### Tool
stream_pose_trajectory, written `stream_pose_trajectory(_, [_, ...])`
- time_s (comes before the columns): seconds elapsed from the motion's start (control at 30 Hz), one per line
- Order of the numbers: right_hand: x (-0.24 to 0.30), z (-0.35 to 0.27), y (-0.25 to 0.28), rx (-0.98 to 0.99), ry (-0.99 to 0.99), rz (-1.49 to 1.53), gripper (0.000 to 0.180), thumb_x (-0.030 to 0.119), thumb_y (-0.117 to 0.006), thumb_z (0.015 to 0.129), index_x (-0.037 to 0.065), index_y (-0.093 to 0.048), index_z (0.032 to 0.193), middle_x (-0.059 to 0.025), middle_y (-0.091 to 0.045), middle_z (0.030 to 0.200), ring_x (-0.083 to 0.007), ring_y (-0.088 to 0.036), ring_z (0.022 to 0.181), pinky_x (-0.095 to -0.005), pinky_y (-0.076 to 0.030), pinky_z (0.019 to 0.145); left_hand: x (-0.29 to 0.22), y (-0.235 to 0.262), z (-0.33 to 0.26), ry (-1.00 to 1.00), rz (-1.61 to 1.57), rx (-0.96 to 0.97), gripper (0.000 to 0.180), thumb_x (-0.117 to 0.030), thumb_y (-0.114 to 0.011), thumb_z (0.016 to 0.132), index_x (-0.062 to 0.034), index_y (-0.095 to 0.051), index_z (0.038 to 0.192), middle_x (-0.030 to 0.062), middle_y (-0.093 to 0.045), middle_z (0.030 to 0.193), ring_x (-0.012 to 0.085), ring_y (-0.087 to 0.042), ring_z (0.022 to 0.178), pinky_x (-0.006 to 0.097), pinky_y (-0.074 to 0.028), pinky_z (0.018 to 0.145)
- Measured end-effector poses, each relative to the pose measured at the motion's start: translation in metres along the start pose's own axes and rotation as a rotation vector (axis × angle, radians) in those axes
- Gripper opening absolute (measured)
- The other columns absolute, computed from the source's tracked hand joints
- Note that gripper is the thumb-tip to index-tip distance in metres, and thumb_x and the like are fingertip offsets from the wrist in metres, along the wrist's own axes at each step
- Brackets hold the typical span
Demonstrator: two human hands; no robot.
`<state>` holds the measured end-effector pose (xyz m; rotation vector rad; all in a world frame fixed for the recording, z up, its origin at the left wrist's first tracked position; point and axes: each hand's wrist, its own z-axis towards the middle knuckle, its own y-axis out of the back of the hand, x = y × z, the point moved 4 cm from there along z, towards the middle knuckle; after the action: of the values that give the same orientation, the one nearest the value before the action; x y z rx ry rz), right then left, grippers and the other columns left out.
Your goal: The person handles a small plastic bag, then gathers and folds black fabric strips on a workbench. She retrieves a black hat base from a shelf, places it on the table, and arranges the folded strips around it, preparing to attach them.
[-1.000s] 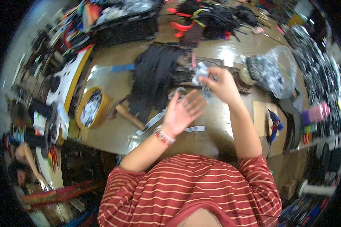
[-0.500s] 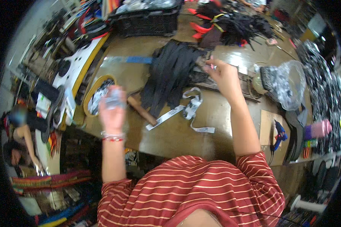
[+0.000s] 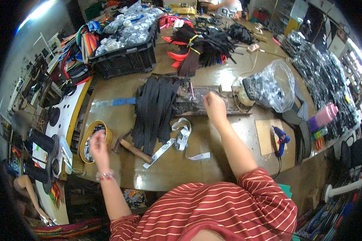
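My left hand (image 3: 99,150) is at the near right side of a yellow oval bowl (image 3: 83,142), fingers curled over the small black and white pieces in it. Whether it grips one is too small to tell. My right hand (image 3: 215,107) is closed, fingertips pressed together, above a dark, worn block (image 3: 189,105). What it holds, if anything, is hidden. Just left of it, a thin pink stick (image 3: 192,90) stands upright at the block. Black fabric strips (image 3: 155,112) lie between the hands. In front of them are a wooden-handled hammer (image 3: 136,151) and a white printed ribbon (image 3: 184,138).
A black crate (image 3: 124,62) of bagged pieces stands at the far left. Bundled black strips (image 3: 209,48) lie at the back. To the right are a clear plastic bag (image 3: 271,90), a blue glue gun (image 3: 282,141) on a board, and a pink-purple bottle (image 3: 323,116).
My left hand, palm up with something greyish on it before, is now turned over at the bowl. My right hand has come away from the pink stick. The whole view has shifted.
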<state>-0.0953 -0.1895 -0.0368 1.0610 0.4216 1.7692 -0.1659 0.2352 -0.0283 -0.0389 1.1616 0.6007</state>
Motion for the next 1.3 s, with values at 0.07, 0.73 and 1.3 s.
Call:
stream_pose_trajectory(0.07, [0.039,-0.02,0.025,0.006,0.014,0.244,0.007,0.01,-0.063,0.078,0.006,-0.058,0.082,-0.0141,-0.061,0.078,-0.0318,-0.061,0.073,-0.0404,-0.049,0.065,-0.022,-0.047,-0.041,0.221,-0.309,0.364,0.031,-0.029,-0.056,0.09,-0.0028,-0.06,0.107,0.0033,-0.059,0.098,0.0094,-0.056,0.081,0.027,-0.048,0.069])
stream_pose_trajectory(0.73, [0.166,-0.133,0.008,0.572,0.453,0.676,0.017,0.022,-0.063,0.082,0.006,-0.059,0.085,-0.0107,-0.059,0.075,-0.027,-0.06,0.067,-0.037,-0.048,0.06,-0.036,0.006,-0.028,-0.351,0.676,-0.088,0.027,-0.016,-0.055,0.088,-0.0009,-0.058,0.109,0.0141,-0.057,0.111,0.03,-0.05,0.111,0.04,-0.037,0.097])
stream_pose_trajectory(1.3, [0.216,-0.227,0.005,0.55,1.002,0.472,0.035,0.022,-0.064,0.073,0.006,-0.053,0.102,-0.0139,-0.053,0.105,-0.0298,-0.046,0.114,-0.0435,-0.032,0.098,-0.02,-0.075,-0.219,0.743,-2.01,0.176,0.036,-0.026,-0.034,0.097,-0.0069,-0.054,0.12,0.0042,-0.054,0.126,0.0189,-0.044,0.121,0.036,-0.028,0.107])
